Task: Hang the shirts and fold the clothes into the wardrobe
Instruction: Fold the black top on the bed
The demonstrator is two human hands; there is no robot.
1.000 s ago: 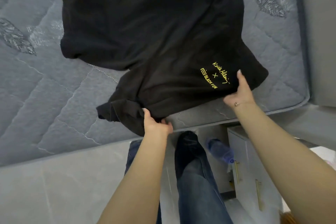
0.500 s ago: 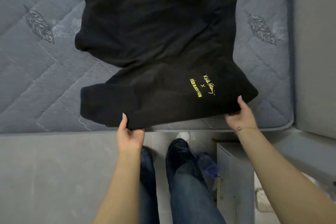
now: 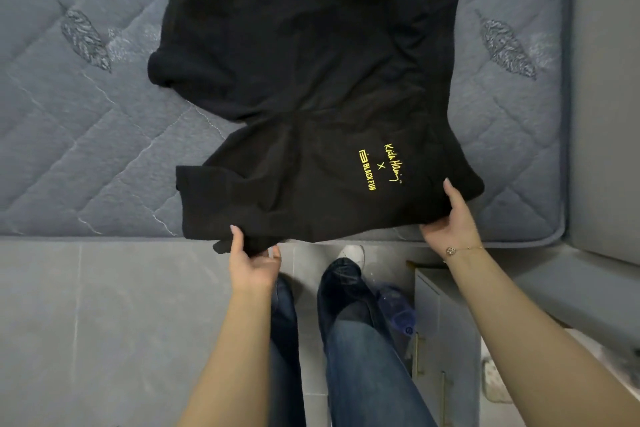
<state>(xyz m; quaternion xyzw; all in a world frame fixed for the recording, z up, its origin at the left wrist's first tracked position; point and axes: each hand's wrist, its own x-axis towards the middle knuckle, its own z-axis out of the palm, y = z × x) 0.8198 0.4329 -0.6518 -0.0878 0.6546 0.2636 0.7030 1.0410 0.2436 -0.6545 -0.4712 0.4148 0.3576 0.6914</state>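
Grey quilted mattress (image 3: 86,156) fills the upper part of the view, stitched in diamonds with darker feather motifs at left and right. On it lies the black shirt (image 3: 311,80), spread flat but loosely doubled over, a yellow sunburst print at its far left corner and yellow lettering near its front right. The shirt's near hem reaches the mattress edge and hangs slightly over it.

Grey tiled floor (image 3: 104,322) runs along the near side of the bed at the left. The left hand (image 3: 254,262) pinches the shirt's near left corner, thumb on top of the cloth and fingers curled beneath, where a small fold of fabric droops past the mattress edge. Below the hands stand the person's legs in blue jeans (image 3: 363,357), with a white shoe toe (image 3: 353,253) showing just under the bed's edge.

The right hand (image 3: 450,222), a thin bracelet (image 3: 462,250) on its wrist, grips the shirt's near right corner, thumb lying along the top of the cloth. The hands are well apart, one at each end of the near hem.

Right of the legs, a blue plastic bottle (image 3: 398,308) lies on the floor against a white cabinet (image 3: 446,340) with gold handles. A grey padded bed frame (image 3: 602,97) borders the mattress on the far right.
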